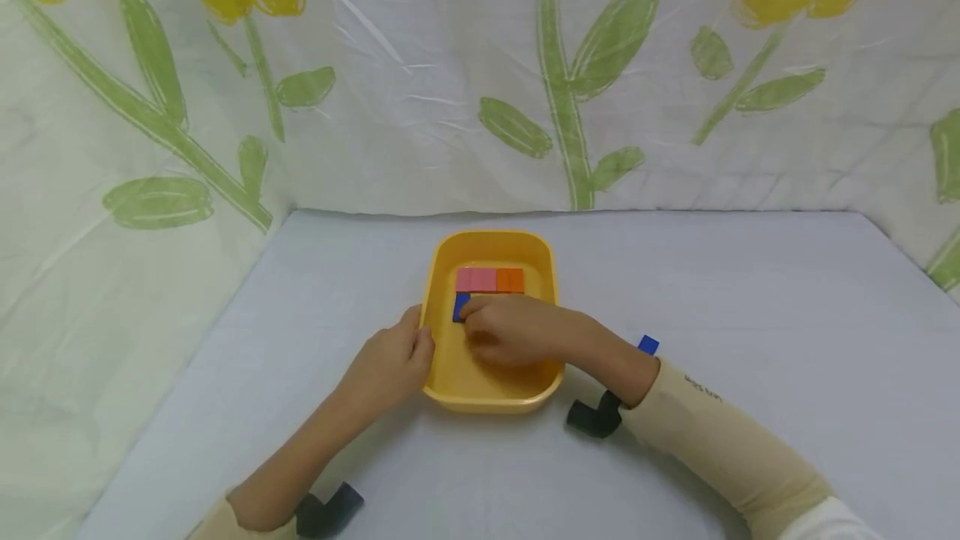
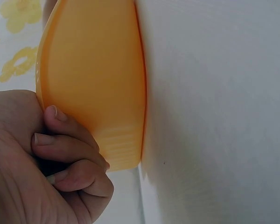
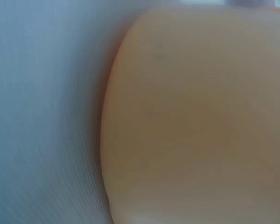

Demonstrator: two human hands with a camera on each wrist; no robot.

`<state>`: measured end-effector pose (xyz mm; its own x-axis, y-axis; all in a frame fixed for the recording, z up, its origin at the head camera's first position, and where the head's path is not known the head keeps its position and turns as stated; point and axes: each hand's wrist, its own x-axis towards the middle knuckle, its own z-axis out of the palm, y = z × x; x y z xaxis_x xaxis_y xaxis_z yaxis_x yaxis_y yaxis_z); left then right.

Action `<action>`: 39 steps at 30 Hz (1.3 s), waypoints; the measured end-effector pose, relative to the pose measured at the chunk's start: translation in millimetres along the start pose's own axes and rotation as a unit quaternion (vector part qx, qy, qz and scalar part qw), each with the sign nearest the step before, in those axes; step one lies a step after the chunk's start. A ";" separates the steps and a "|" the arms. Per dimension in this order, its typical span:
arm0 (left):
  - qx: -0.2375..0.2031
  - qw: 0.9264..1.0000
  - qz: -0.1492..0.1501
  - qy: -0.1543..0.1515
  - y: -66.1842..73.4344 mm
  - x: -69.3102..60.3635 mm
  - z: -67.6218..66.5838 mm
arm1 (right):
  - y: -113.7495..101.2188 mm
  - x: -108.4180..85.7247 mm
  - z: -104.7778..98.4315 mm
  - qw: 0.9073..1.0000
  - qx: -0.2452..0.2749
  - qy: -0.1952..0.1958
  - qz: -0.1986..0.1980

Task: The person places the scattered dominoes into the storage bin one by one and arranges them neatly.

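Observation:
A yellow plastic tray stands on the table. My left hand grips its left side, and in the left wrist view the curled fingers lie against the tray's outer wall. Inside the tray, pink blocks and orange blocks form a row. Just below the row's left end is a blue block. My right hand reaches over the right rim with bent fingers, their tips at the blue block. That hand hides part of the tray floor. The right wrist view is mostly filled by the blurred tray wall.
Another blue block lies on the white table beside my right forearm. Black wrist mounts show under both forearms. A white curtain with yellow flowers and green leaves hangs behind the table.

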<state>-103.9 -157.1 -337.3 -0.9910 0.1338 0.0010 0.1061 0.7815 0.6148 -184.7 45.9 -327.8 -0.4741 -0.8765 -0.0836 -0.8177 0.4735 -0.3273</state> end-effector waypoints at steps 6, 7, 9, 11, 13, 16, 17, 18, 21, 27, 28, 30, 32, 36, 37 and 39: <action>-0.005 1.000 -0.010 -0.007 1.2 -1.1 0.1 | 2.4 0.7 1.3 1.000 0.008 0.009 -0.007; -0.004 1.000 -0.010 -0.006 1.2 -1.5 0.2 | 2.7 0.8 1.8 1.000 0.009 0.011 -0.009; -0.006 1.000 -0.011 -0.007 1.1 -2.0 0.5 | 3.3 1.1 3.0 1.000 0.007 0.013 -0.015; -0.009 1.000 -0.014 -0.009 1.0 -2.2 0.9 | 3.8 1.1 4.2 1.000 0.005 0.015 -0.021; -0.014 1.000 -0.017 -0.013 0.9 -2.3 1.2 | 4.0 0.7 4.8 1.000 0.004 0.014 -0.022; -0.016 1.000 -0.016 -0.015 0.8 -2.6 0.9 | 4.2 0.1 4.6 1.000 0.006 0.014 -0.021; -0.015 1.000 -0.014 -0.014 0.8 -2.7 0.6 | 4.3 -0.5 4.1 1.000 0.007 0.017 -0.022; -0.013 1.000 -0.013 -0.012 0.9 -2.9 0.2 | 4.4 -1.2 3.3 1.000 0.007 0.020 -0.023; -0.009 1.000 -0.013 -0.010 1.8 -2.7 -0.1 | 5.0 -7.3 -0.9 0.999 0.006 0.036 -0.030; -0.007 0.999 -0.027 -0.015 5.4 -1.4 1.0 | 11.1 -42.7 -11.5 0.995 0.002 0.096 -0.027; -0.007 0.999 -0.029 -0.015 5.8 -1.3 1.2 | 12.6 -50.4 -13.2 0.994 0.001 0.106 -0.029; -0.005 0.999 -0.030 -0.014 6.8 -1.6 1.2 | 14.9 -66.4 -16.8 0.992 0.001 0.123 -0.022; -0.004 0.999 -0.031 -0.014 7.3 -2.0 0.8 | 17.3 -82.2 -20.3 0.991 0.006 0.136 -0.007; -0.006 0.999 -0.035 -0.016 7.4 -2.3 -0.1 | 22.8 -111.5 -24.2 0.987 0.001 0.157 0.029; -0.006 0.999 -0.036 -0.017 7.2 -2.1 -0.2 | 24.3 -118.0 -24.2 0.986 -0.004 0.161 0.037; -0.006 0.999 -0.037 -0.019 6.8 -1.7 -0.3 | 27.2 -129.2 -22.3 0.985 -0.018 0.166 0.049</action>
<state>-101.5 -152.2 -332.8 -0.9923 0.0984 -0.0749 0.0306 0.7824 0.6221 -153.0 173.9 -304.9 -0.6276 -0.7522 0.2005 -0.7704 0.5631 -0.2991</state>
